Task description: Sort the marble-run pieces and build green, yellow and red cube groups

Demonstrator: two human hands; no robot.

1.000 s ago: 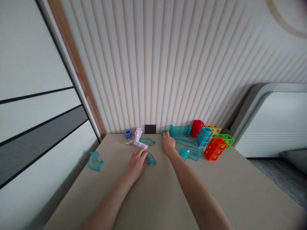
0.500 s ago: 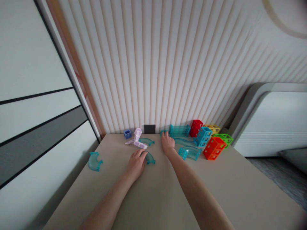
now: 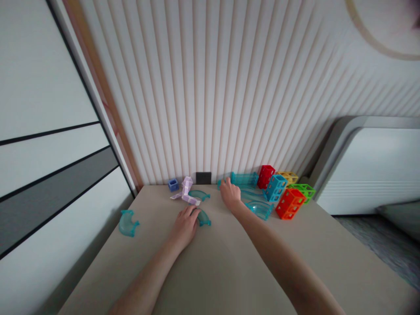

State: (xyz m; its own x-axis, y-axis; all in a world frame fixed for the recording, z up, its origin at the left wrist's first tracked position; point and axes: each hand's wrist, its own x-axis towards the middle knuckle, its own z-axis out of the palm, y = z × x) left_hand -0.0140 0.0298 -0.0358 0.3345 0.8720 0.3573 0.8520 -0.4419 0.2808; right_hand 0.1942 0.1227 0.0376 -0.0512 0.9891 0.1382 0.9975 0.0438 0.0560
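My left hand (image 3: pixel 184 224) rests on the table with its fingers closed over the left end of a curved translucent teal track piece (image 3: pixel 204 217). Near the wall, my right hand (image 3: pixel 230 193) has its fingertips closed on a small teal piece (image 3: pixel 219 183), mostly hidden behind them. Just ahead of my left hand stands a lilac checkered piece (image 3: pixel 186 188) with splayed legs. A second curved teal track (image 3: pixel 201 195) lies behind it. To the right of my right hand are a straight teal track (image 3: pixel 245 180) and another curved teal track (image 3: pixel 261 210), partly covered by my wrist.
A blue cube (image 3: pixel 173 185) sits at the back left, and a teal curve (image 3: pixel 127 224) near the left edge. Red (image 3: pixel 265 176), blue (image 3: pixel 275 188), orange-red (image 3: pixel 290 204), yellow (image 3: pixel 288 177) and green (image 3: pixel 304 192) block frames cluster at right. A black socket (image 3: pixel 203 178) is on the ribbed wall.
The view has shifted slightly. My right hand and forearm have moved a little to the right relative to the pieces, covering more of the near right curved track. My left hand stays in place.
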